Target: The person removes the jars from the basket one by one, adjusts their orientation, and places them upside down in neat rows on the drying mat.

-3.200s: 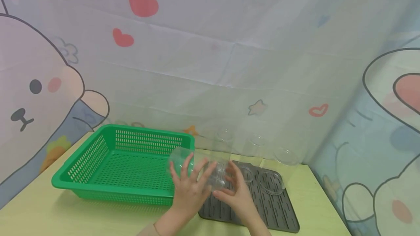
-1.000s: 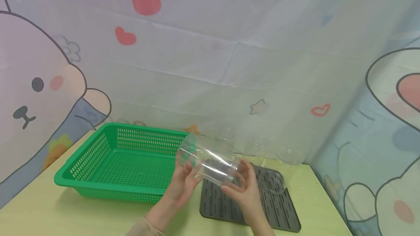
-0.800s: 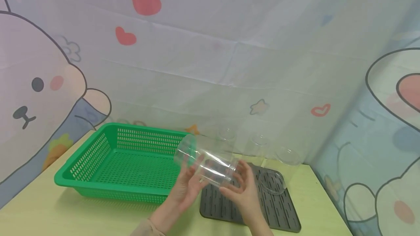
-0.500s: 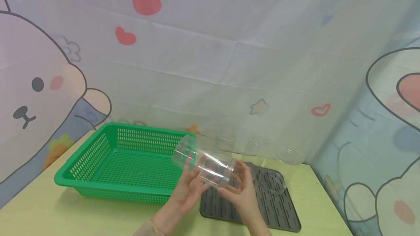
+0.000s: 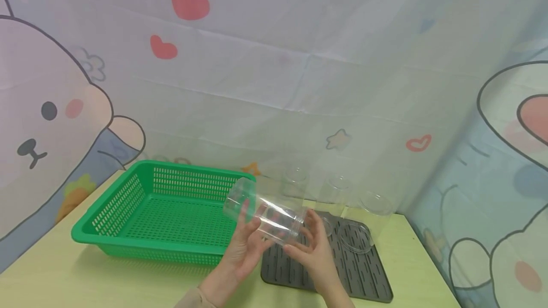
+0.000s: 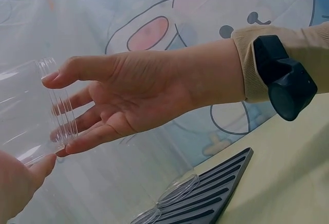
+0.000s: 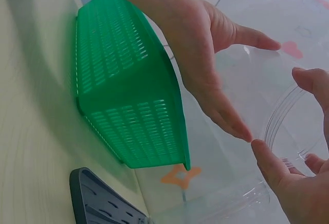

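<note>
A clear, see-through jar lies tilted in the air between both hands, its threaded mouth to the right and its base reaching over the right rim of the green basket. Fingers and thumb of my left hand hold the jar's body from the near side and below. At the mouth, my right hand grips the threaded rim; in the left wrist view the right hand has its thumb on one side and fingers on the other. The right wrist view shows the left hand along the jar wall.
Right of the basket, a dark grey ridged drying mat lies on the pale yellow table. Several clear containers stand upright on it, among them one at the right and one in the middle. A printed cloth hangs behind.
About three seconds ago my left hand lay over the jar with spread fingers; now it holds it from below. The jar has shifted slightly left over the last second; otherwise things are nearly still.
</note>
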Tool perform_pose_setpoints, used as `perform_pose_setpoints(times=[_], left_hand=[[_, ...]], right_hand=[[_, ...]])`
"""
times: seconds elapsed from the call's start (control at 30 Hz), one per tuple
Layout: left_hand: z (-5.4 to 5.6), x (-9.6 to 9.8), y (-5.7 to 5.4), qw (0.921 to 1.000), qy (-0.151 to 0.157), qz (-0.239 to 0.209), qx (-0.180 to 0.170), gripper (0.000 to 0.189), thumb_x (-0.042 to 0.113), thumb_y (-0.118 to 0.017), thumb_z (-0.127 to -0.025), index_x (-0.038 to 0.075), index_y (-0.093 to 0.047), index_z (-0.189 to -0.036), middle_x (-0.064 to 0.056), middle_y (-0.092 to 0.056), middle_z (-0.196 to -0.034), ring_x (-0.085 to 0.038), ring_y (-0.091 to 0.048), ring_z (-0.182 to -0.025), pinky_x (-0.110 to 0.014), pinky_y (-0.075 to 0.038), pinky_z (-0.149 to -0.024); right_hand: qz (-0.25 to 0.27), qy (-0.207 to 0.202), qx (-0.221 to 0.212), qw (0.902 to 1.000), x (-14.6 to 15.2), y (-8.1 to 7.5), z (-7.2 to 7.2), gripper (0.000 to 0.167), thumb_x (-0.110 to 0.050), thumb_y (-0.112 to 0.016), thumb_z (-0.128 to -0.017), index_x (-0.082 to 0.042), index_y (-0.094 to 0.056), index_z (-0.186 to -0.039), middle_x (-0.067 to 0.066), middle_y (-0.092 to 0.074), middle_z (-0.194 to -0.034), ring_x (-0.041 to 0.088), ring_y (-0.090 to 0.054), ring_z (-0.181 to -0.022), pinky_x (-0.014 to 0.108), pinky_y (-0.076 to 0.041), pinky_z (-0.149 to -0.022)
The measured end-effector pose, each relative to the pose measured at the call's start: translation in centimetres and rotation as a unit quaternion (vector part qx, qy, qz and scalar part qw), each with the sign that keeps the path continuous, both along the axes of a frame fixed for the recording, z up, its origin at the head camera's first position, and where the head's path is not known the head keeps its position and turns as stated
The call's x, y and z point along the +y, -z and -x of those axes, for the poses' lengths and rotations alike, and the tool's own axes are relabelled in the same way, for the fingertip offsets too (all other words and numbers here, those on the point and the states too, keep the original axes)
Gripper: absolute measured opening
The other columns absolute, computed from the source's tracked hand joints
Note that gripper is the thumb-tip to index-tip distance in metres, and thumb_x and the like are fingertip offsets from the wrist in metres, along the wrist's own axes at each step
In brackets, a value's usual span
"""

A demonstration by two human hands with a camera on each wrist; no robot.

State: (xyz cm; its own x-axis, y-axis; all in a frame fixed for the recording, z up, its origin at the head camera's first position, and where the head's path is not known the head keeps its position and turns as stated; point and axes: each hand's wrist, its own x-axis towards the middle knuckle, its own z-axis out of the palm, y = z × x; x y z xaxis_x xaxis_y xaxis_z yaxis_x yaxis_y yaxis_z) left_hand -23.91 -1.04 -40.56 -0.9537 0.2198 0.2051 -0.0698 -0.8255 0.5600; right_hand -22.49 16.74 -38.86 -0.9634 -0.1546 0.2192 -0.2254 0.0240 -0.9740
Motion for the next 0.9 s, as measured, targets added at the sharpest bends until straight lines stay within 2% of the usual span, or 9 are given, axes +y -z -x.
perform_pose_setpoints(times=[0.17, 0.37, 0.53, 0.73, 0.9], left_hand=[[0.2, 0.0, -0.1, 1.0000, -0.009, 0.002, 0.001, 0.096, 0.014, -0.058, -0.094, 0.027, 0.015, -0.156, -0.012, -0.005, -0.163, -0.036, -0.030, -0.145, -0.055, -0.034, -0.113], [0.7, -0.7, -0.3, 0.9994, -0.030, 0.007, 0.014, 0.097, 0.014, -0.058, -0.094, 0.027, 0.017, -0.155, -0.014, -0.001, -0.164, -0.042, -0.019, -0.148, -0.058, -0.029, -0.115], [1.4, -1.7, -0.8, 0.9980, -0.056, 0.017, 0.026, 0.094, 0.009, -0.056, -0.093, 0.028, 0.013, -0.154, -0.013, -0.003, -0.163, -0.043, -0.019, -0.148, -0.063, -0.026, -0.114], [2.2, -2.6, -1.6, 0.9917, -0.101, 0.064, 0.047, 0.098, -0.001, -0.056, -0.090, 0.028, 0.010, -0.155, -0.012, -0.011, -0.161, -0.041, -0.023, -0.147, -0.063, -0.030, -0.113], [2.5, -2.8, -2.0, 0.9814, -0.134, 0.129, 0.046, 0.098, -0.008, -0.060, -0.087, 0.031, -0.004, -0.156, -0.012, -0.021, -0.159, -0.036, -0.034, -0.143, -0.052, -0.041, -0.108]], right_hand=[[-0.004, -0.007, -0.006, 1.0000, 0.3, 0.0, 0.3, 0.096, -0.012, -0.079, -0.082, -0.012, -0.016, -0.155, 0.022, -0.019, -0.158, 0.045, -0.030, -0.140, 0.048, -0.049, -0.101], [0.001, -0.001, 0.000, 1.0000, 0.9, 0.2, 0.7, 0.084, -0.008, -0.074, -0.085, -0.010, -0.023, -0.152, 0.018, -0.032, -0.153, 0.040, -0.039, -0.136, 0.043, -0.050, -0.102], [-0.004, 0.019, 0.003, 0.9998, 1.6, 0.0, 0.9, 0.072, -0.006, -0.071, -0.087, -0.007, -0.031, -0.147, 0.016, -0.039, -0.148, 0.035, -0.045, -0.132, 0.031, -0.051, -0.098], [-0.022, 0.050, -0.013, 0.9984, 2.5, -0.3, 1.2, 0.059, -0.009, -0.071, -0.088, -0.006, -0.043, -0.140, 0.012, -0.045, -0.144, 0.031, -0.047, -0.131, 0.028, -0.052, -0.095], [-0.052, 0.083, -0.017, 0.9950, 3.2, -0.4, 1.4, 0.047, -0.012, -0.070, -0.089, -0.004, -0.052, -0.132, 0.011, -0.053, -0.137, 0.026, -0.053, -0.125, 0.029, -0.052, -0.093]])
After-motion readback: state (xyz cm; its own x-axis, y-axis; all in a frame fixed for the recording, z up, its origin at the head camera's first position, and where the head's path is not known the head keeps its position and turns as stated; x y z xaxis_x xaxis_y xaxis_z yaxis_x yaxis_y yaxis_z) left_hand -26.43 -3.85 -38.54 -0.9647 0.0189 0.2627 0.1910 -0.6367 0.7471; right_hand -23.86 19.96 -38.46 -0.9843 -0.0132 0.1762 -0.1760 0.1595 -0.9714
